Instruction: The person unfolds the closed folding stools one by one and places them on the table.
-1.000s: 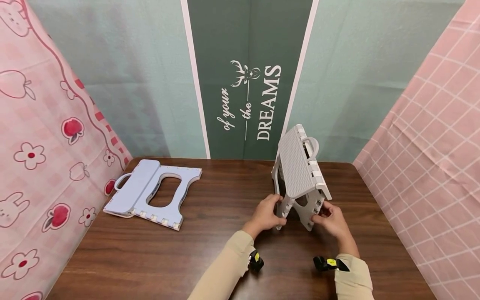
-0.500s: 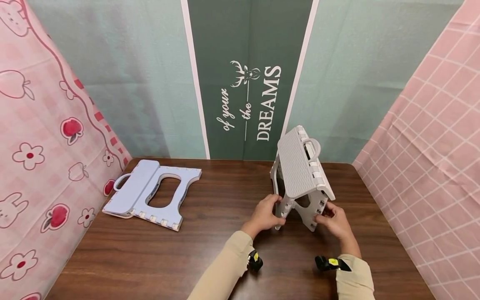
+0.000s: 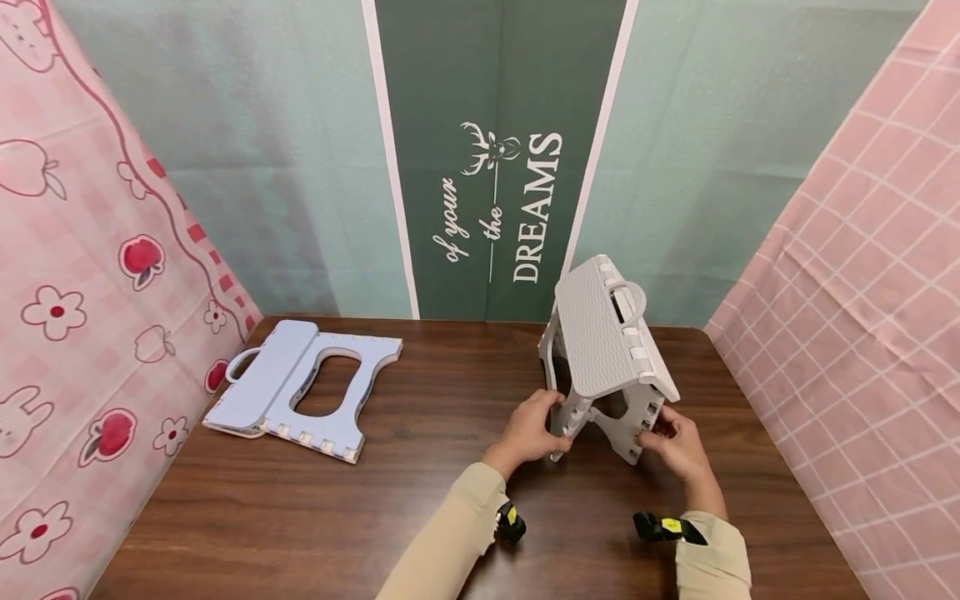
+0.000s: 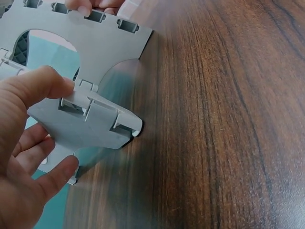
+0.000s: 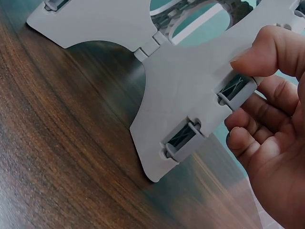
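Beyond two sleeves (image 3: pixel 450 533) cut off by the lower edge, the left hand (image 3: pixel 528 429) and right hand (image 3: pixel 678 446) grip opposite side edges of the near legs of a half-folded white stool (image 3: pixel 596 333), some right fingers partly hidden behind the panel. It stands on the worktop's (image 3: pixel 442 417) right side, its long axis running away from the person, far end slightly leftward, the peaked top screening much of the far legs. Well apart at left lies a flat blue stool (image 3: pixel 270 375), before a lettered backdrop (image 3: pixel 487 83).

Gry stool (image 3: pixel 596 333), pale-blu stool (image 3: pixel 273 375), brn woodgrain tbl (image 3: pixel 442 400).
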Demonstrator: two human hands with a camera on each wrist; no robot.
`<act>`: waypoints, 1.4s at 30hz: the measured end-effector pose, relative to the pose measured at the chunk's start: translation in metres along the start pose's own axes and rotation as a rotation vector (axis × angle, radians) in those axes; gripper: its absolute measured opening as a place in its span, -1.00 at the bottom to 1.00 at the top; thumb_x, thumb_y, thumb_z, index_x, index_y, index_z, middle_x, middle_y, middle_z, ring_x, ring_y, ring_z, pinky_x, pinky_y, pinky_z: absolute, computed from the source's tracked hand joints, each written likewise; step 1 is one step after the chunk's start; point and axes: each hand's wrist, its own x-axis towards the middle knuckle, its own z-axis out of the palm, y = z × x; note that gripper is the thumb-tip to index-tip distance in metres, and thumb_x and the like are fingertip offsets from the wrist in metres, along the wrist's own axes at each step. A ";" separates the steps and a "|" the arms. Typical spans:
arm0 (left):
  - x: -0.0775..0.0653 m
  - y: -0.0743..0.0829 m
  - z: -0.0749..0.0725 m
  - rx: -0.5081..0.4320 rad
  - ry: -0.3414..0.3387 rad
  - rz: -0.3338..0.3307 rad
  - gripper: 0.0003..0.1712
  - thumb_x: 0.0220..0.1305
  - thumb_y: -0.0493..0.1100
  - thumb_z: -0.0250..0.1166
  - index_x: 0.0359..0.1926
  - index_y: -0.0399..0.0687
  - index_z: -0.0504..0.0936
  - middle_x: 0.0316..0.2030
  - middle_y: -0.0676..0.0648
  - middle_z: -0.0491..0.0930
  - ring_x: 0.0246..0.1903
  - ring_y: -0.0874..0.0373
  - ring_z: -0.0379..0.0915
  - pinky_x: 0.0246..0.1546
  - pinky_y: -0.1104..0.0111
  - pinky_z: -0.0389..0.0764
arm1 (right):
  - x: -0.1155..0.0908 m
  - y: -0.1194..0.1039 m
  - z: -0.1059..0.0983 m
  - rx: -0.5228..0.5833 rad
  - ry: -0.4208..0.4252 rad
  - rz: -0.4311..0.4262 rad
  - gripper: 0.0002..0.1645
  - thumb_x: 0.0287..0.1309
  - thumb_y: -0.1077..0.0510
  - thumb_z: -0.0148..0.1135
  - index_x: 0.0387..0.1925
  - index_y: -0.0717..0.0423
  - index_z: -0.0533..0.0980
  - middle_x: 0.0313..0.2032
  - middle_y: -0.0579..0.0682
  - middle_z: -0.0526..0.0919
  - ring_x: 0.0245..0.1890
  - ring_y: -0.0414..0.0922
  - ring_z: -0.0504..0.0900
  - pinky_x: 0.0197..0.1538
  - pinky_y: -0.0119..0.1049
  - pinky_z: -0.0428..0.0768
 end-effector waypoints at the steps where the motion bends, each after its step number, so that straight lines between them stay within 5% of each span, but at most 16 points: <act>1: 0.000 0.000 0.000 0.001 -0.003 -0.003 -0.30 -0.23 -0.15 0.52 0.02 -0.08 0.46 -0.13 -0.01 0.46 -0.19 0.15 0.42 -0.16 0.49 0.42 | 0.000 -0.001 0.000 0.004 0.003 0.007 -0.55 -0.22 0.51 0.27 -0.15 0.49 0.45 -0.43 -0.19 0.60 -0.43 -0.30 0.52 -0.41 -0.45 0.50; 11: -0.001 -0.003 0.002 -0.004 0.004 0.013 -0.29 -0.27 -0.16 0.51 0.02 -0.09 0.46 -0.13 -0.04 0.46 -0.19 0.11 0.44 -0.18 0.47 0.43 | -0.004 -0.002 -0.002 0.032 0.026 0.029 -0.60 -0.22 0.52 0.25 -0.19 0.43 0.48 -0.45 -0.22 0.59 -0.44 -0.29 0.51 -0.41 -0.46 0.50; 20: 0.000 -0.004 0.001 0.011 -0.012 0.016 -0.28 -0.29 -0.16 0.49 0.02 -0.07 0.45 -0.13 -0.02 0.47 -0.18 0.15 0.43 -0.16 0.50 0.41 | -0.008 0.003 -0.007 0.055 0.044 -0.015 -0.56 -0.24 0.51 0.24 -0.26 0.05 0.54 -0.46 -0.23 0.57 -0.45 -0.30 0.49 -0.43 -0.46 0.48; 33: 0.000 -0.003 -0.006 -0.014 -0.035 -0.045 -0.30 -0.25 -0.16 0.48 0.03 -0.04 0.46 -0.10 0.01 0.47 -0.13 0.06 0.44 -0.18 0.46 0.43 | -0.007 0.006 -0.011 0.051 0.059 0.016 -0.55 -0.20 0.49 0.23 -0.23 0.03 0.56 -0.44 -0.25 0.58 -0.43 -0.30 0.49 -0.40 -0.46 0.48; 42: -0.001 -0.005 -0.007 -0.019 -0.038 -0.061 -0.29 -0.24 -0.16 0.48 0.06 -0.03 0.46 -0.07 -0.01 0.48 -0.10 0.06 0.44 -0.17 0.47 0.42 | -0.005 0.009 -0.013 0.091 0.062 0.027 -0.45 -0.22 0.51 0.22 -0.29 -0.19 0.55 -0.45 -0.25 0.58 -0.43 -0.31 0.51 -0.40 -0.46 0.49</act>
